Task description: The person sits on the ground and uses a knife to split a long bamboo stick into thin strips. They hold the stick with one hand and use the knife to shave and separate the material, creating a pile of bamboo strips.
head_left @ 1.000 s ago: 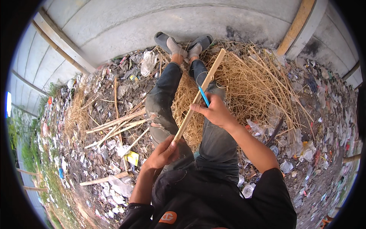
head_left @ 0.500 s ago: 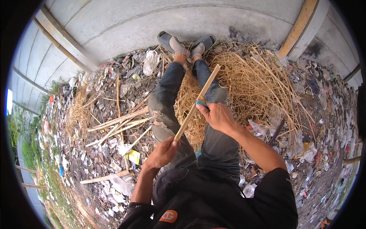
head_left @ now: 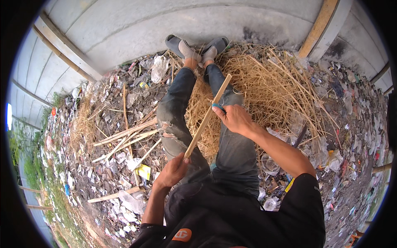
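A long, pale bamboo strip [head_left: 203,124] lies slantwise above my thighs, its far end up and to the right. My left hand [head_left: 173,170] is closed around its near end, close to my lap. Farther up the strip, my right hand [head_left: 236,118] is closed with the thumb stretched toward it. A small teal thing [head_left: 218,108] shows at the right fingertips, against the strip; its kind is unclear and any blade is hidden. Thin curled shavings show beside it. My legs [head_left: 175,111] stretch forward under the strip.
A heap of straw-coloured shavings [head_left: 264,87] lies around my legs. Split bamboo pieces [head_left: 128,135] and a short bamboo length [head_left: 115,194] lie at left among plastic litter. A dark curved thing [head_left: 300,136] sticks out beyond my right forearm. A grey panel wall [head_left: 165,22] stands ahead.
The bamboo strip and both hands have shifted slightly in the view, as has the whole scene. My right hand stays against the strip, and the left keeps its hold on the near end.
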Available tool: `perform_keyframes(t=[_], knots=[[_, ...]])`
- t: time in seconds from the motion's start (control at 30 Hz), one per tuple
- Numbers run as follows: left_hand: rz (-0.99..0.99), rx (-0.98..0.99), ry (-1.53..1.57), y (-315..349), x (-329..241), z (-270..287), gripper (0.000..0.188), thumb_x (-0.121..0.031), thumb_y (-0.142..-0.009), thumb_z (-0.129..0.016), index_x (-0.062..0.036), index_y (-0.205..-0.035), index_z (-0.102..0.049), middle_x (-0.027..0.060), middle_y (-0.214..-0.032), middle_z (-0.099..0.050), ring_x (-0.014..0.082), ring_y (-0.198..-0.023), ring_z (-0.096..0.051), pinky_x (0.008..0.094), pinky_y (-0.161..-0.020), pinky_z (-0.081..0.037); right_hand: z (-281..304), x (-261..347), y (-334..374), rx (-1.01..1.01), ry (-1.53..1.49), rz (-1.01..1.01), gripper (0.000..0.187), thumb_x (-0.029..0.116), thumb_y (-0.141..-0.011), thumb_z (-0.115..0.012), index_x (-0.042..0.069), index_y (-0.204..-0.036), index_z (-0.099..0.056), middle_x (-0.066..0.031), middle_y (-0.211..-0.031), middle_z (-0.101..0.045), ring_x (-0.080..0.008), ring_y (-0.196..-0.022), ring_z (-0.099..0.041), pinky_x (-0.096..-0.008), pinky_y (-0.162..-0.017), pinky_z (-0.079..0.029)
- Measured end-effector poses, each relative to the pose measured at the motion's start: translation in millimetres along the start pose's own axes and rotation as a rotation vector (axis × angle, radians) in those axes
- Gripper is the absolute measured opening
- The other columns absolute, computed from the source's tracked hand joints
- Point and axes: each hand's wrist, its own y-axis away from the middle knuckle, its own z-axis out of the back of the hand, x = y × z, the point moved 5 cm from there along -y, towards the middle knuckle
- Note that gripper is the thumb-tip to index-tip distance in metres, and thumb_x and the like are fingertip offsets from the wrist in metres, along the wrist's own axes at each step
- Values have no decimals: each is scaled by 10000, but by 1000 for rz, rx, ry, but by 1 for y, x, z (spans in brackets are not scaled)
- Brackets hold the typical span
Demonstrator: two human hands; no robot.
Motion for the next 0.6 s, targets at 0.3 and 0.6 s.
perform_keyframes(t=[0.3, 0.6], knots=[[3, 5, -159, 12, 2, 6, 252, -273, -1074, -480, -50, -1058, -595, -16, -653, -506, 89, -582, -486, 294, -553, -403, 10, -26, -13, 109, 77, -175, 761, 651, -1041, -382, 9, -804, -716, -229, -622, -649, -424, -645, -692, -534, -601, -539], [5, -7, -100, 5, 13, 10, 237, -261, -1069, -497, -47, -1061, -599, -27, -638, -492, 82, -570, -465, 291, -542, -391, -14, -14, -8, 27, -6, -87, 770, 642, -1033, -431, -33, -774, -696, -220, -574, -613, -406, -593, -658, -513, -573, -517]])
